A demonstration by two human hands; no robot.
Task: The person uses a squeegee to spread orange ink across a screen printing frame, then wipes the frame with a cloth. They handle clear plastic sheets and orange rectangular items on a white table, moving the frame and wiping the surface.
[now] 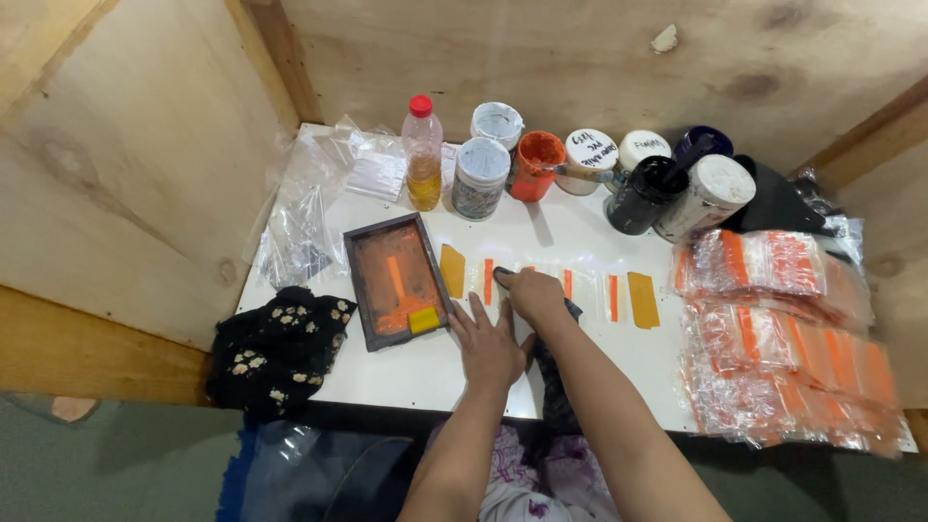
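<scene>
Orange ink coats the dark-framed printing screen (397, 281) and stripes the clear bags (788, 338) at right; a black cloth (278, 353) with pale flowers lies near left on the white table (425, 372).

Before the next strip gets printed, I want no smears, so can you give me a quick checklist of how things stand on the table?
1. Left hand flat on the white table beside the frame: ok.
2. Right hand presses a dark cloth on the strip row: ok.
3. Screen frame lies flat, yellow squeegee resting inside: ok.
4. Orange paint jar is open with a stick in it: not ok.
5. Printed bags stacked at the right, apart from the strips: ok.
6. Ink on the strips dry: cannot tell.
</scene>
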